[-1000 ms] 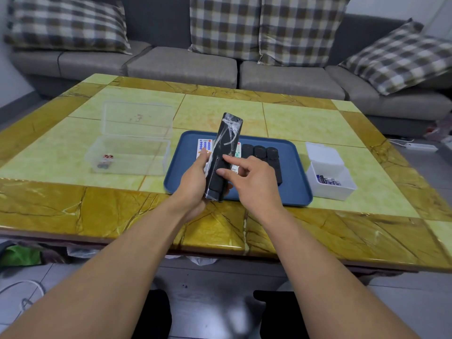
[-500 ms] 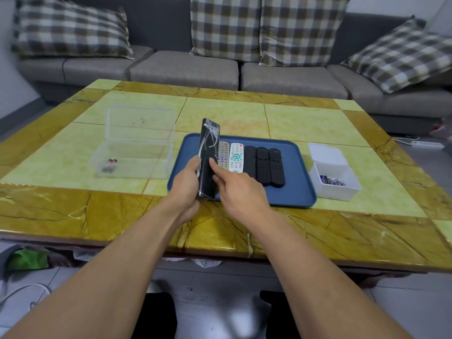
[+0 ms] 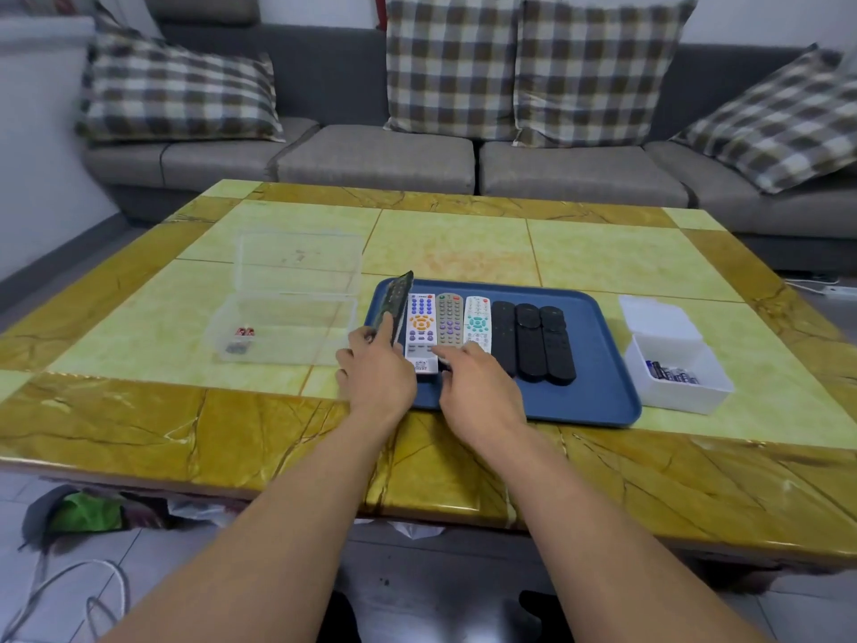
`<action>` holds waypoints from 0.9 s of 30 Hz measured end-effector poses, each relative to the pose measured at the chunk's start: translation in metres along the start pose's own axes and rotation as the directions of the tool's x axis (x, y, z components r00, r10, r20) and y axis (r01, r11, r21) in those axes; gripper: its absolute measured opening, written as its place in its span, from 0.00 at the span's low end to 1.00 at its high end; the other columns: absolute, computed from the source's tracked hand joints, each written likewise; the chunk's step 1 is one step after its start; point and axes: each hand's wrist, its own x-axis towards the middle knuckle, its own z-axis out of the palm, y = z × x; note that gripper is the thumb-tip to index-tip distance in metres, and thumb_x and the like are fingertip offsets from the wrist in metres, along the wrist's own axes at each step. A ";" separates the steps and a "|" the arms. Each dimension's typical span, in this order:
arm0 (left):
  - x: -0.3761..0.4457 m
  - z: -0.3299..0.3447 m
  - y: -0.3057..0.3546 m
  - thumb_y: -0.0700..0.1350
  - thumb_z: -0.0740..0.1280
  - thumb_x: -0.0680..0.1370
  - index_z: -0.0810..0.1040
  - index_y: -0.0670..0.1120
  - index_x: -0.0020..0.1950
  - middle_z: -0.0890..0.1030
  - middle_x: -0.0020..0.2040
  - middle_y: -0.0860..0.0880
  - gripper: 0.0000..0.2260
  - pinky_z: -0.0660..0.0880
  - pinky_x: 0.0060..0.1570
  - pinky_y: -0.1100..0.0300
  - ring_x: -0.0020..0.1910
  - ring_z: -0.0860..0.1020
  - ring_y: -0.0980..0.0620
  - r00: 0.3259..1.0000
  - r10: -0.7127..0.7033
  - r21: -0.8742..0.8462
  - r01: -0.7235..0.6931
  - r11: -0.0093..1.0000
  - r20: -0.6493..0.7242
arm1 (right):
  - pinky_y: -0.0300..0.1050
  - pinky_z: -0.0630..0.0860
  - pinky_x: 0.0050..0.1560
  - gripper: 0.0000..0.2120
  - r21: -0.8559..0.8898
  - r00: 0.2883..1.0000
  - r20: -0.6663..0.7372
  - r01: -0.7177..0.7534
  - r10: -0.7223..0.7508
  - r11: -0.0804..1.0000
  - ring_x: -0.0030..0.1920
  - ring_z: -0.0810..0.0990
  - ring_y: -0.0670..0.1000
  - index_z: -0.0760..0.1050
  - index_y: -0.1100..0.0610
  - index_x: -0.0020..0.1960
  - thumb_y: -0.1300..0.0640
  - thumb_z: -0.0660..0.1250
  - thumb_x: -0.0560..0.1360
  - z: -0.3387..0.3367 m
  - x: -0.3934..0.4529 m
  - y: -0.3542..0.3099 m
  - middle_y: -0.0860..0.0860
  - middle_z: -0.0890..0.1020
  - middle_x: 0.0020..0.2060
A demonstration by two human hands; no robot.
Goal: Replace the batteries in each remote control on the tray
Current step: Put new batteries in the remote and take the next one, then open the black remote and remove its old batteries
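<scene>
Yellow and green shiny tiles cover the big table (image 3: 463, 243) in front of me, and behind it sits a gray sofa (image 3: 371, 155) with checked pillows (image 3: 457, 67). On the table is a blue tray (image 3: 598, 364), close to my side. Lying flat in a row on the tray are three light remotes (image 3: 449, 320) and, to their right, three black remotes (image 3: 533, 338). My left hand (image 3: 375, 371) grips one dark remote (image 3: 396, 304) at the tray's left edge, and it stands tipped up on its side. My right hand (image 3: 477, 387) rests over the near ends of the light remotes with fingers bent; I cannot tell if it holds anything. Left of the tray is a clear box (image 3: 287, 317) with its lid up and a few small batteries (image 3: 241, 338) inside. Right of the tray is a white box (image 3: 672, 359) with more batteries (image 3: 672, 373). Under the table, left of the tray, lies something green (image 3: 88, 512) on the floor.
</scene>
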 end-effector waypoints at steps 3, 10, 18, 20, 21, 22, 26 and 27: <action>0.002 0.001 0.004 0.41 0.61 0.79 0.63 0.52 0.78 0.60 0.76 0.44 0.27 0.61 0.67 0.44 0.69 0.62 0.38 0.997 -0.037 0.076 0.032 0.997 0.069 | 0.49 0.71 0.58 0.25 -0.062 0.996 0.015 0.090 -0.089 0.994 0.62 0.70 0.54 0.68 0.49 0.75 0.60 0.61 0.79 0.007 0.008 0.000 0.48 0.74 0.64; 0.006 0.004 0.006 0.43 0.62 0.78 0.69 0.48 0.74 0.60 0.78 0.45 0.24 0.57 0.71 0.44 0.74 0.58 0.39 0.994 -0.061 0.034 0.058 0.998 0.093 | 0.51 0.74 0.55 0.18 -0.041 0.982 0.069 0.177 -0.174 0.983 0.57 0.70 0.52 0.78 0.46 0.63 0.60 0.60 0.78 0.013 0.016 -0.006 0.44 0.77 0.63; 0.013 0.007 -0.009 0.37 0.62 0.76 0.72 0.44 0.74 0.66 0.76 0.40 0.24 0.58 0.74 0.49 0.74 0.61 0.39 0.995 0.093 -0.038 -0.091 0.995 0.044 | 0.47 0.71 0.44 0.16 -0.118 0.981 0.106 0.174 -0.162 0.978 0.56 0.72 0.54 0.78 0.44 0.62 0.57 0.60 0.78 0.008 0.016 -0.015 0.45 0.80 0.59; 0.013 0.006 -0.012 0.35 0.62 0.76 0.72 0.41 0.73 0.69 0.74 0.38 0.25 0.58 0.74 0.51 0.74 0.63 0.39 0.990 0.140 -0.070 -0.138 0.988 0.032 | 0.46 0.68 0.41 0.14 -0.153 0.990 0.084 0.127 -0.115 0.980 0.55 0.75 0.54 0.79 0.44 0.60 0.54 0.61 0.77 0.006 0.014 -0.017 0.48 0.81 0.53; 0.012 0.004 -0.013 0.33 0.61 0.75 0.73 0.40 0.73 0.70 0.73 0.37 0.25 0.59 0.73 0.52 0.73 0.64 0.39 0.987 0.157 -0.090 -0.154 0.984 0.024 | 0.46 0.67 0.40 0.13 -0.174 0.994 0.062 0.096 -0.087 0.980 0.54 0.77 0.54 0.80 0.44 0.58 0.51 0.62 0.77 0.004 0.013 -0.020 0.49 0.82 0.51; 0.011 0.003 -0.014 0.32 0.60 0.75 0.73 0.39 0.72 0.71 0.72 0.37 0.25 0.60 0.72 0.53 0.72 0.66 0.38 0.985 0.173 -0.111 -0.171 0.979 0.006 | 0.46 0.67 0.40 0.12 -0.190 0.998 0.034 0.064 -0.059 0.980 0.52 0.78 0.54 0.81 0.45 0.56 0.48 0.63 0.76 0.003 0.012 -0.022 0.50 0.82 0.49; 0.003 -0.007 -0.010 0.29 0.58 0.73 0.76 0.40 0.69 0.76 0.67 0.39 0.25 0.69 0.64 0.60 0.67 0.73 0.41 0.984 0.159 -0.249 -0.175 0.952 -0.085 | 0.48 0.71 0.44 0.15 -0.162 0.998 -0.056 -0.031 0.022 0.986 0.55 0.77 0.54 0.80 0.48 0.56 0.42 0.66 0.74 0.004 0.010 -0.027 0.50 0.80 0.52; 0.001 -0.011 -0.009 0.29 0.57 0.73 0.76 0.40 0.69 0.76 0.67 0.41 0.25 0.68 0.60 0.65 0.67 0.74 0.43 0.986 0.140 -0.278 -0.160 0.947 -0.093 | 0.48 0.71 0.45 0.17 -0.163 0.997 -0.060 -0.051 0.041 0.985 0.55 0.77 0.54 0.78 0.49 0.56 0.40 0.67 0.73 0.006 0.009 -0.028 0.50 0.78 0.53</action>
